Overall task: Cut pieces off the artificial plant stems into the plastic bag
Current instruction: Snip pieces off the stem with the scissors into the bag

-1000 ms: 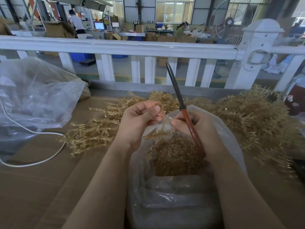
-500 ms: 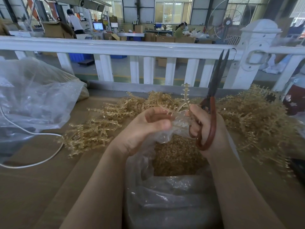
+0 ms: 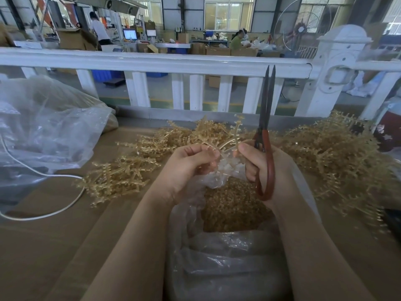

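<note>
Scissors [image 3: 266,135] upright in right hand [image 3: 263,168], fingers curled through red handles, blades nearly closed, tips up. Left hand [image 3: 187,168] pinches gold plant stem [image 3: 230,141] between both hands, over plastic bag [image 3: 217,268] mouth; cut pieces [image 3: 230,207] inside bag under hands. Stem piles [image 3: 338,155] beyond both hands

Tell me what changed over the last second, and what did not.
The right hand swung the scissors from leaning left to nearly upright, blades just parted. A stem now stands up between both hands; the left hand pinches it. The plastic bag, the stem piles and the white cable stayed put.
</note>
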Demonstrator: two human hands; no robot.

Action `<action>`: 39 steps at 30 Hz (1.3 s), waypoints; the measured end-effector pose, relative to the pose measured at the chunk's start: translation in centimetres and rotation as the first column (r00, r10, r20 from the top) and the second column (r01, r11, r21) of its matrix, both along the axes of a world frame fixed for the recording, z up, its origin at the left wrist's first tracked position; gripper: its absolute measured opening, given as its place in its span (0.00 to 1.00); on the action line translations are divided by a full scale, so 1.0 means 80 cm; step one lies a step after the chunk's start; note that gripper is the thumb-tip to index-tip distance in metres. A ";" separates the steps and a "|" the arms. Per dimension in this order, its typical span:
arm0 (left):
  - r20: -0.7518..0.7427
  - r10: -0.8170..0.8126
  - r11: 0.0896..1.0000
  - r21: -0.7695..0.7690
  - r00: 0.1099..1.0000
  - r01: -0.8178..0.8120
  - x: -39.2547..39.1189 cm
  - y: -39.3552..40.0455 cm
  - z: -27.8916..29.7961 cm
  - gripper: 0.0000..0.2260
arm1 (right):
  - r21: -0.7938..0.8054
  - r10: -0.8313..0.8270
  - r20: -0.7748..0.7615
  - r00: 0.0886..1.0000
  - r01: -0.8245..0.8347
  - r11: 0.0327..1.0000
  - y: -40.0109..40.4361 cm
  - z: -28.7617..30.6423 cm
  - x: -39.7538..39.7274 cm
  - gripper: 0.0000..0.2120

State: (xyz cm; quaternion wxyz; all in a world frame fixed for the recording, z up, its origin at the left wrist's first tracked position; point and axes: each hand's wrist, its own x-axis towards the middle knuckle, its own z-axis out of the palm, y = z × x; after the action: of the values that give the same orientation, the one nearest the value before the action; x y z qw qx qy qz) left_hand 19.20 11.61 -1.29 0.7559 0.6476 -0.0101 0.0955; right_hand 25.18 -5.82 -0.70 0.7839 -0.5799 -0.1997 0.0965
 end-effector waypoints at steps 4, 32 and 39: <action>0.005 0.025 0.999 -0.023 1.000 -0.025 0.001 0.001 0.000 0.02 | -0.058 -0.018 0.038 0.999 0.020 0.998 0.000 0.004 -0.007 0.17; -0.059 0.011 0.999 0.048 0.998 -0.008 -0.002 -0.016 0.000 0.15 | -0.382 -0.119 0.275 0.954 0.222 0.897 0.006 -0.015 0.005 0.20; -0.066 0.063 0.998 -0.022 0.996 -0.064 -0.001 -0.016 0.001 0.08 | -0.191 -0.036 0.197 0.980 0.074 0.979 0.008 -0.016 0.005 0.02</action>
State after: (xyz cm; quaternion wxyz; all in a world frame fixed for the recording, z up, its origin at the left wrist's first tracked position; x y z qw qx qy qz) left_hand 19.15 10.35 -1.22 0.7601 0.6412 0.0363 0.0984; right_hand 25.61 -5.19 -1.96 0.7019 -0.6667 -0.2478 0.0376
